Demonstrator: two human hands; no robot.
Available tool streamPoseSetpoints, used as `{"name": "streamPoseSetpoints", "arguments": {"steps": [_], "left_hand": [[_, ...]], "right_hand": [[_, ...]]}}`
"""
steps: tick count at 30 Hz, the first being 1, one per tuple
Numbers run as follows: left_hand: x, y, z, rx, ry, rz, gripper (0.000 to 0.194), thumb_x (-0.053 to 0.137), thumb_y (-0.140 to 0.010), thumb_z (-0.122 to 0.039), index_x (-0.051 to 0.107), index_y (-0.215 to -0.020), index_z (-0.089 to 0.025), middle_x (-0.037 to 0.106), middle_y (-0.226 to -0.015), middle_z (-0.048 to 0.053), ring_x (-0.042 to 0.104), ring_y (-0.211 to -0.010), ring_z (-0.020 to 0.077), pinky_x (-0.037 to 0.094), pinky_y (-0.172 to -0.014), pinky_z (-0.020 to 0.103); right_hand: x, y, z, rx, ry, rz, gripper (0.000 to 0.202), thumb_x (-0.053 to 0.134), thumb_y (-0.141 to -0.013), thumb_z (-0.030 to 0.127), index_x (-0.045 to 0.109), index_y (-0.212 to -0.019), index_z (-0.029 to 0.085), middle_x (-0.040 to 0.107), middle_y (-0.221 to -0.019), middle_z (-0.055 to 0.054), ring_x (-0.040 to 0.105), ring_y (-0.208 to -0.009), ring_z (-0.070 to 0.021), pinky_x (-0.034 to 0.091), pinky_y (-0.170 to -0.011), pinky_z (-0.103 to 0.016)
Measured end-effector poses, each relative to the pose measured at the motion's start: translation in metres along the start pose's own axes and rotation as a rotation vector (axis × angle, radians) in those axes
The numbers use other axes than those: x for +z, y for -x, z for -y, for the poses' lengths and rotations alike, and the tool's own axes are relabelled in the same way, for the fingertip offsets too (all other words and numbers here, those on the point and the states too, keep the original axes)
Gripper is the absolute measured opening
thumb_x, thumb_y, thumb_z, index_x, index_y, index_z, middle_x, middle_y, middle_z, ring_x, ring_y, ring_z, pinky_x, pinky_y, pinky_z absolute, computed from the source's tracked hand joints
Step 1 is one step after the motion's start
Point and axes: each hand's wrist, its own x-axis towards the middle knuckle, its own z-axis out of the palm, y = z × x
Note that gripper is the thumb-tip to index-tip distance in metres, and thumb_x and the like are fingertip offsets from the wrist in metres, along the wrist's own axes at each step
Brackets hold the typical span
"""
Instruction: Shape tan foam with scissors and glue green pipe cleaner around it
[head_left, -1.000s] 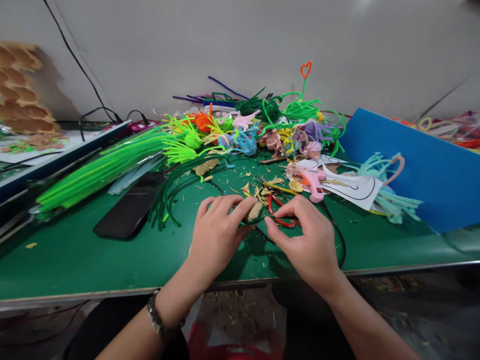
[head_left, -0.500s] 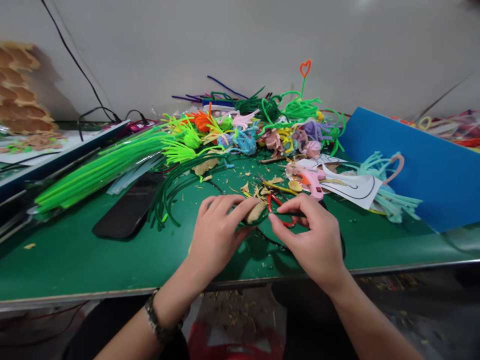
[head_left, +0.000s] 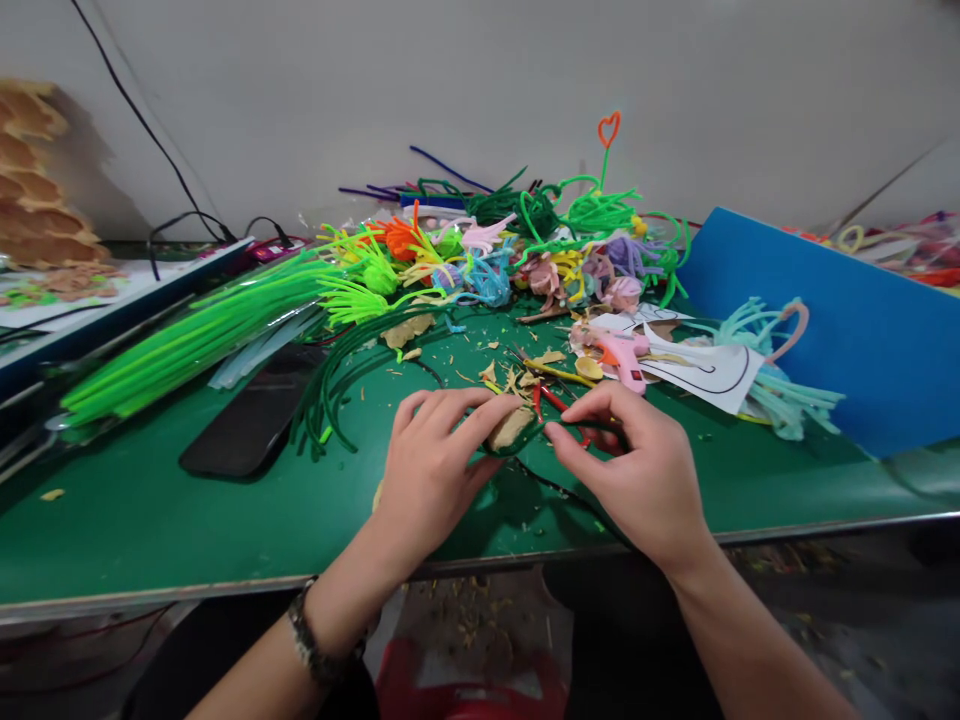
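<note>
My left hand (head_left: pixel 442 455) is closed on a small tan lump (head_left: pixel 511 428), thumb below and fingers above. A dark green pipe cleaner (head_left: pixel 531 440) runs along the lump's lower edge and across to my right hand (head_left: pixel 641 465). There, thumb and forefinger pinch it, and its tail passes under my palm. Just behind the fingers lies a red-handled tool (head_left: pixel 553 400), partly covered by my right hand. A yellow-handled tool (head_left: pixel 562 374) rests beyond it among tan scraps. What touches the lump under my left fingers is hidden.
A pink glue gun (head_left: pixel 624 352) lies on paper near a blue board (head_left: pixel 817 340). Colourful pipe-cleaner flowers (head_left: pixel 487 270) are heaped at the back. Left are a black phone (head_left: pixel 247 425), dark green pipe cleaners (head_left: pixel 330 370) and a bright green bundle (head_left: pixel 195 330). A cable crosses the green table (head_left: pixel 300 530).
My right hand has shifted slightly right, away from my left, with the pipe cleaner still pinched. The left hand keeps its hold on the tan lump. The view has moved slightly.
</note>
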Motion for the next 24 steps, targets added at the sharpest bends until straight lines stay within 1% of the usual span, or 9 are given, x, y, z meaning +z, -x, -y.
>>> {"name": "streamPoseSetpoints", "arguments": {"steps": [4,8,12,15,20,24], "left_hand": [[0.0,-0.0004,-0.0008,0.027,-0.009,-0.022,0.029,0.06,-0.078,-0.023,0.055,-0.107,-0.026,0.066,-0.097,0.001,0.058,-0.088,0.0165,0.033,-0.077,0.031],[-0.0002,-0.001,-0.0018,0.04,-0.009,-0.04,0.028,0.06,-0.078,-0.02,0.056,-0.105,-0.025,0.066,-0.097,0.001,0.059,-0.087,0.0163,0.033,-0.077,0.031],[-0.0014,-0.0013,-0.0021,0.061,0.01,-0.047,0.029,0.062,-0.077,-0.023,0.056,-0.105,-0.025,0.067,-0.095,0.001,0.059,-0.086,0.0158,0.032,-0.078,0.031],[-0.0016,-0.0016,-0.0012,0.074,0.006,-0.053,0.03,0.063,-0.076,-0.021,0.056,-0.105,-0.024,0.068,-0.094,0.001,0.06,-0.084,0.0159,0.031,-0.077,0.032],[0.0009,-0.0015,0.0005,0.109,0.028,-0.088,0.029,0.064,-0.075,-0.02,0.057,-0.103,-0.022,0.068,-0.092,0.001,0.06,-0.082,0.0157,0.031,-0.076,0.031],[0.0009,-0.0027,-0.0017,0.101,0.056,-0.091,0.026,0.063,-0.076,-0.024,0.056,-0.101,-0.021,0.068,-0.091,0.001,0.06,-0.083,0.0156,0.031,-0.077,0.031]], "right_hand": [[-0.001,0.0007,0.0022,0.006,-0.004,-0.011,0.015,0.062,-0.066,0.017,0.047,-0.064,0.019,0.05,-0.054,0.007,0.044,-0.045,-0.0043,0.035,-0.039,-0.014],[-0.0023,0.0009,0.0036,0.022,-0.008,0.018,0.016,0.061,-0.066,0.016,0.045,-0.063,0.02,0.047,-0.054,0.007,0.038,-0.042,-0.0033,0.032,-0.037,-0.014],[-0.0028,0.0004,0.0036,0.037,-0.032,0.035,0.017,0.06,-0.066,0.016,0.043,-0.064,0.02,0.045,-0.055,0.007,0.034,-0.042,-0.0026,0.029,-0.037,-0.014],[-0.0034,0.0004,0.0039,0.047,-0.042,0.043,0.017,0.059,-0.067,0.017,0.043,-0.064,0.02,0.043,-0.055,0.007,0.033,-0.042,-0.0029,0.029,-0.037,-0.014],[-0.0044,0.0012,0.0055,0.076,-0.034,0.071,0.017,0.059,-0.067,0.017,0.042,-0.065,0.02,0.042,-0.056,0.007,0.032,-0.043,-0.003,0.028,-0.038,-0.015],[-0.005,0.0023,0.0066,0.052,-0.034,0.088,0.015,0.058,-0.069,0.016,0.044,-0.066,0.02,0.045,-0.058,0.007,0.035,-0.044,-0.0035,0.029,-0.039,-0.015]]}}
